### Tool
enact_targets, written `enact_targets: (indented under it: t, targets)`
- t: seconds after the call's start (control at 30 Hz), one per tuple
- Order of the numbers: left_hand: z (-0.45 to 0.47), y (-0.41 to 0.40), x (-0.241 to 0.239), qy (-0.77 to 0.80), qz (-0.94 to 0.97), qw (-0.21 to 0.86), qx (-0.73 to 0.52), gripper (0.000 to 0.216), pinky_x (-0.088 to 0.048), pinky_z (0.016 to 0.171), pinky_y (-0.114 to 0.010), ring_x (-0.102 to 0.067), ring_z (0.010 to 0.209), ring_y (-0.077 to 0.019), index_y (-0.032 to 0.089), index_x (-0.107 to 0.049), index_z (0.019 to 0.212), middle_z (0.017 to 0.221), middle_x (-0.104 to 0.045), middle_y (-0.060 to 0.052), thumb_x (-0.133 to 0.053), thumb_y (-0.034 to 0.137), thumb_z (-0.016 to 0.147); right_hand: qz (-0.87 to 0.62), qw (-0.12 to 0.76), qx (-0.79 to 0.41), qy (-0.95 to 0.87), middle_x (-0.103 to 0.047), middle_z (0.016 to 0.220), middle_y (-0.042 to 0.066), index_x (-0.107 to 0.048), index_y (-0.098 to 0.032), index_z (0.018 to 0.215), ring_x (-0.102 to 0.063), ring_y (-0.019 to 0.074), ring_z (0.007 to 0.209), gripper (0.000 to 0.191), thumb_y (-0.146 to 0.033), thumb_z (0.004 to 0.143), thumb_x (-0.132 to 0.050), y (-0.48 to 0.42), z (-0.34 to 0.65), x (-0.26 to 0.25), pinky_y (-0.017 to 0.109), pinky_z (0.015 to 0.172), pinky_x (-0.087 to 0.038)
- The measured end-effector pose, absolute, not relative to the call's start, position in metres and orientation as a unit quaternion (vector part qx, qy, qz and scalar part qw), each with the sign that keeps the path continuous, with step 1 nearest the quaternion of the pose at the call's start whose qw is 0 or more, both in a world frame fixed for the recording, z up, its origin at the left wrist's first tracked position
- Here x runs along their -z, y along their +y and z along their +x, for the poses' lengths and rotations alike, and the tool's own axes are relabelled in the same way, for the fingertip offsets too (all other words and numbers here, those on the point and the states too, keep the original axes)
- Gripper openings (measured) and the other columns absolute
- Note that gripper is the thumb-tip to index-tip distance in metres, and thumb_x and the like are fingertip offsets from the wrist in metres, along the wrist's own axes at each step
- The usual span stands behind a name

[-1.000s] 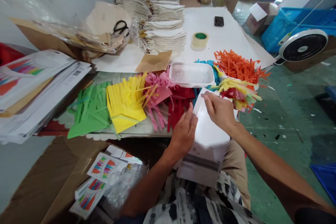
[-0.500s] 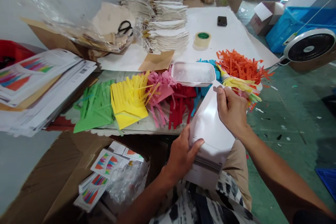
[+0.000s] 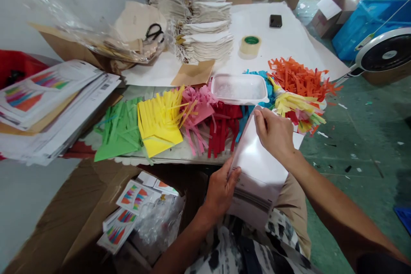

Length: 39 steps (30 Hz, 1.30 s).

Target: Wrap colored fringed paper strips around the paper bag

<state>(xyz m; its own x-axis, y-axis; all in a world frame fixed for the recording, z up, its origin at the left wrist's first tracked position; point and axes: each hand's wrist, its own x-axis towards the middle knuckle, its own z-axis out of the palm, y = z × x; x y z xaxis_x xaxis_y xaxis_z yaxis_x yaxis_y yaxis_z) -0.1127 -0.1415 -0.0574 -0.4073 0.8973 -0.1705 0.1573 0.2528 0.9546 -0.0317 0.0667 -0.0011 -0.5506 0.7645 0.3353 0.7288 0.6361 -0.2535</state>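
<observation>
A thick stack of white printed sheets point(image 3: 257, 169) rests on my lap, tilted up against the table edge. My left hand point(image 3: 221, 190) is closed around its left side, the thumb lying over the top face. Up at the far end, my right hand point(image 3: 278, 135) pinches the edge of a top sheet, fingers curled and knuckles up. A white corner sticks out to the right beneath that hand. Just beyond lie a clear plastic tub point(image 3: 239, 88) and fringed tissue paper in red point(image 3: 223, 130), blue point(image 3: 259, 78) and orange point(image 3: 295, 78).
Yellow point(image 3: 160, 124), pink point(image 3: 199, 109) and green point(image 3: 120, 126) fringed paper lines the table edge. Behind are a tape roll point(image 3: 250, 46), a black box-like item point(image 3: 275, 21), scissors point(image 3: 154, 32) and stacked bundles point(image 3: 207, 43). An open carton point(image 3: 73, 214) stands below left; a fan point(image 3: 388, 53) is right.
My right hand has shifted slightly left and down along the stack's far edge, and a white sheet corner now shows to its right. My left hand keeps its hold. The view has shifted slightly.
</observation>
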Motion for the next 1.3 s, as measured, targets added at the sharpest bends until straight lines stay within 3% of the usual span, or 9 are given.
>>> enact_targets:
  t: [0.13,0.33,0.43,0.5,0.6,0.7,0.8,1.0,1.3]
  targets:
    - [-0.102,-0.147,0.061,0.634,0.269,0.51,-0.515,0.057,-0.046,0.071,-0.025,-0.06,0.08,-0.0171,0.015,-0.074,0.123,0.091,-0.072,-0.004,-0.051,0.063,0.102,-0.412,0.09,-0.03,-0.906,-0.076,0.088,0.009,-0.066,-0.019,0.096,-0.065,0.0209,0.075,0.053,-0.046,0.113,-0.024,0.067,-0.043,0.011,0.034,0.062,-0.018]
    - [-0.102,-0.156,0.084,0.649,0.229,0.549,-0.475,0.066,-0.035,0.061,-0.025,-0.048,0.066,-0.0139,0.014,-0.066,0.082,0.071,-0.057,-0.001,-0.046,0.075,0.098,-0.37,0.012,-0.046,-0.928,-0.078,0.091,0.009,-0.067,-0.021,0.104,-0.069,0.0224,0.081,0.046,-0.045,0.113,-0.03,0.061,-0.058,0.035,0.034,0.063,-0.02]
    - [-0.115,-0.159,0.075,0.708,0.335,0.503,-0.366,0.067,-0.034,0.061,-0.028,-0.051,0.063,-0.0159,0.016,-0.062,0.069,0.065,-0.059,-0.003,-0.037,0.068,0.103,-0.358,-0.008,-0.049,-0.933,-0.077,0.094,0.009,-0.066,-0.021,0.108,-0.07,0.0233,0.083,0.044,-0.043,0.113,-0.028,0.057,-0.062,0.04,0.034,0.063,-0.025]
    - [-0.125,-0.157,0.058,0.784,0.416,0.368,-0.276,0.061,-0.036,0.063,-0.03,-0.056,0.062,-0.0178,0.018,-0.063,0.065,0.064,-0.061,-0.004,-0.041,0.059,0.105,-0.358,-0.016,-0.048,-0.933,-0.076,0.097,0.01,-0.064,-0.019,0.113,-0.07,0.024,0.084,0.043,-0.041,0.113,-0.026,0.055,-0.063,0.04,0.034,0.064,-0.028]
    - [-0.137,-0.143,0.033,0.809,0.511,0.105,-0.27,0.037,-0.046,0.075,-0.034,-0.066,0.077,-0.0225,0.02,-0.074,0.086,0.079,-0.072,-0.007,-0.052,0.045,0.104,-0.358,-0.026,-0.042,-0.932,-0.074,0.104,0.012,-0.06,-0.018,0.118,-0.069,0.0251,0.09,0.039,-0.035,0.113,-0.025,0.054,-0.062,0.039,0.034,0.068,-0.034]
    - [-0.142,-0.115,0.025,0.698,0.648,0.023,-0.302,0.026,-0.049,0.107,-0.043,-0.069,0.116,-0.0266,0.022,-0.072,0.122,0.12,-0.076,-0.01,-0.055,0.028,0.103,-0.354,-0.037,-0.035,-0.934,-0.069,0.115,0.015,-0.059,-0.017,0.12,-0.067,0.0265,0.098,0.032,-0.027,0.111,-0.03,0.055,-0.06,0.038,0.034,0.076,-0.039]
    - [-0.14,-0.093,0.036,0.646,0.711,0.018,-0.278,0.03,-0.04,0.123,-0.05,-0.063,0.134,-0.0264,0.022,-0.069,0.128,0.139,-0.071,-0.01,-0.053,0.018,0.102,-0.346,-0.05,-0.037,-0.936,-0.066,0.119,0.016,-0.057,-0.016,0.123,-0.065,0.0277,0.103,0.024,-0.02,0.106,-0.04,0.059,-0.056,0.036,0.036,0.084,-0.042]
    - [-0.147,-0.1,0.058,0.663,0.695,0.039,-0.275,0.042,-0.05,0.118,-0.049,-0.061,0.138,-0.0289,0.018,-0.061,0.142,0.145,-0.067,-0.014,-0.053,0.015,0.101,-0.329,-0.045,-0.064,-0.941,-0.065,0.118,0.013,-0.054,-0.019,0.125,-0.065,0.0262,0.104,0.025,-0.018,0.106,-0.038,0.059,-0.06,0.029,0.036,0.087,-0.046]
    - [-0.155,-0.112,0.056,0.719,0.474,0.191,-0.472,0.024,-0.059,0.108,-0.042,-0.064,0.13,-0.0239,0.024,-0.076,0.111,0.137,-0.062,-0.009,-0.057,0.015,0.099,-0.342,-0.048,-0.092,-0.934,-0.065,0.12,0.017,-0.055,-0.018,0.126,-0.07,0.0259,0.096,0.031,-0.014,0.105,-0.033,0.05,-0.086,0.022,0.036,0.083,-0.049]
